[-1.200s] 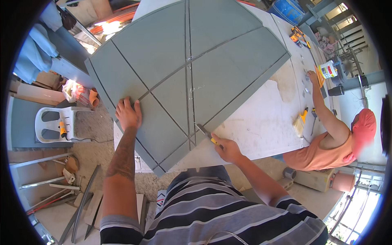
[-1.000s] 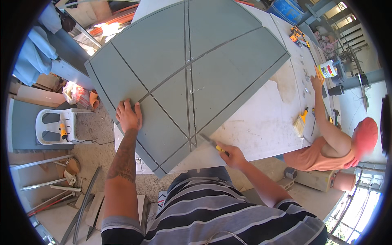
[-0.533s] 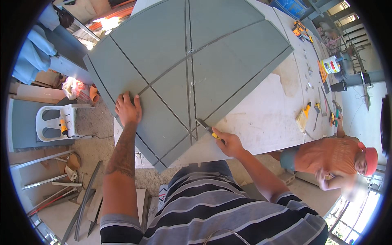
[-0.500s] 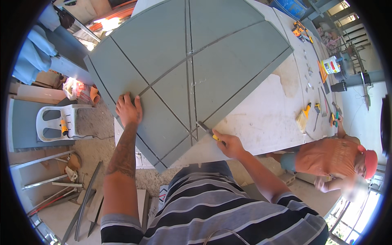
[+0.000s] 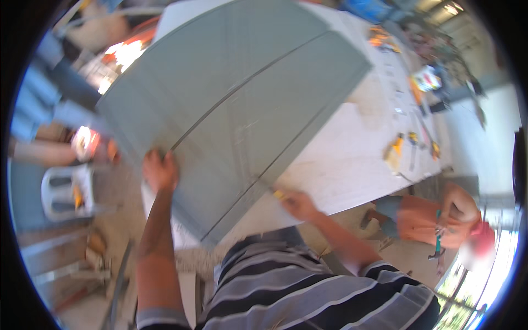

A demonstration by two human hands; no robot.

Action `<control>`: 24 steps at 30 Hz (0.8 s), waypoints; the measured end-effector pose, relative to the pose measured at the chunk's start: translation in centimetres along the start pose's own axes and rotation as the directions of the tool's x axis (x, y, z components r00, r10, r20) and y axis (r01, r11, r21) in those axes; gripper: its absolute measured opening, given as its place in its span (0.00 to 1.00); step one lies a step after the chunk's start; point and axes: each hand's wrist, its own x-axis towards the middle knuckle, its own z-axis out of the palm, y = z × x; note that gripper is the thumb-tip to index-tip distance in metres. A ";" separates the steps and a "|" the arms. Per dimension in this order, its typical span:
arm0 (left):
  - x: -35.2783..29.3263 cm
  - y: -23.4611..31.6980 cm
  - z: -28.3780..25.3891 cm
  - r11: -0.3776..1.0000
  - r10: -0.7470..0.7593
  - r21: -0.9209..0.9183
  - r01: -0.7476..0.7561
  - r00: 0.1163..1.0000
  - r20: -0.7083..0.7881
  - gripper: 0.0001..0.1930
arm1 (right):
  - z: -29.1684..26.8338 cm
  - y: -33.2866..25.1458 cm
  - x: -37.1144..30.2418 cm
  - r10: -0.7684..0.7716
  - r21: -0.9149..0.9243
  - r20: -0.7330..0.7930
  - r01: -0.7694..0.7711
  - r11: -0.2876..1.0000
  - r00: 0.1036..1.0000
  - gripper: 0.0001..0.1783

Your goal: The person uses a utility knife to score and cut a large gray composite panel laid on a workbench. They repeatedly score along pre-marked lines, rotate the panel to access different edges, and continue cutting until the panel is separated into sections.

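Observation:
A large grey-green sheet [image 5: 231,104] with scored lines lies on a white worktable [image 5: 352,159], its near corner overhanging the table edge. My left hand [image 5: 159,170] presses flat on the sheet near its left edge. My right hand [image 5: 297,203] grips a yellow-handled utility knife [image 5: 278,193], its tip at the sheet's near right edge where a scored line ends. The picture is blurred by motion.
Another person in an orange shirt and red cap [image 5: 440,220] bends beside the table at the right. Yellow tools [image 5: 399,151] lie on the table's far right part. A white plastic chair [image 5: 66,192] stands at the left, with metal bars [image 5: 82,264] on the ground below.
The view has swung and blurred. The person at the right has bent down lower beside the table. My hands keep their places on the sheet and the knife.

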 end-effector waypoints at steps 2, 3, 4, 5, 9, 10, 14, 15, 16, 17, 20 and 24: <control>-0.4 -1.0 1.5 0.999 0.005 -0.045 -0.007 0.999 -0.050 0.30 | -0.2 -0.6 0.3 0.035 -0.168 0.031 -0.029 0.985 0.999 0.35; -0.5 0.4 1.4 0.993 0.010 -0.115 -0.011 1.000 -0.007 0.30 | -0.6 -0.5 -0.1 0.011 -0.216 0.002 -0.010 0.976 1.000 0.35; -0.3 1.5 0.3 0.989 -0.030 -0.139 0.043 0.995 0.091 0.29 | -1.3 -1.1 -0.1 0.082 -0.217 -0.004 -0.080 0.973 0.997 0.34; -0.6 1.1 -0.5 0.997 -0.020 -0.069 0.024 0.998 0.065 0.29 | -1.0 -1.7 0.3 0.124 -0.171 0.029 -0.117 0.978 0.992 0.33; -0.7 2.4 -0.7 1.000 -0.007 0.019 0.006 0.996 0.088 0.30 | -1.3 -1.1 -0.4 0.132 -0.142 -0.006 -0.132 0.981 0.991 0.35; -0.6 2.5 -0.8 1.000 -0.004 0.011 0.003 0.997 0.078 0.30 | -1.1 -1.1 -0.6 0.131 -0.126 -0.021 -0.133 0.983 0.991 0.35; -0.1 0.8 -1.8 0.998 -0.039 -0.036 0.042 0.997 0.069 0.28 | -1.8 -4.5 1.8 0.303 -0.190 0.106 -0.280 0.941 0.947 0.34; 0.3 1.6 -2.1 0.997 -0.054 -0.048 0.059 0.994 0.095 0.28 | -1.4 -3.5 1.7 0.208 -0.118 -0.014 -0.208 0.971 0.978 0.33; 0.2 2.3 -2.4 0.995 -0.075 -0.049 0.082 0.989 0.130 0.28 | -1.0 -1.2 1.0 0.124 -0.045 -0.127 -0.131 0.990 0.984 0.32; 0.0 2.3 -2.2 0.996 -0.036 -0.082 0.045 0.994 0.102 0.28 | 0.2 0.3 0.7 0.040 0.040 -0.227 -0.032 0.999 0.973 0.31; 0.3 1.6 -1.7 0.997 -0.017 -0.074 0.021 0.999 0.051 0.28 | -0.4 2.7 2.5 0.150 0.201 -0.244 -0.101 0.974 0.958 0.29; 0.0 1.7 -1.7 0.995 -0.028 -0.091 0.032 0.998 0.053 0.27 | -2.0 2.3 5.6 0.224 0.292 -0.315 -0.130 0.947 0.922 0.29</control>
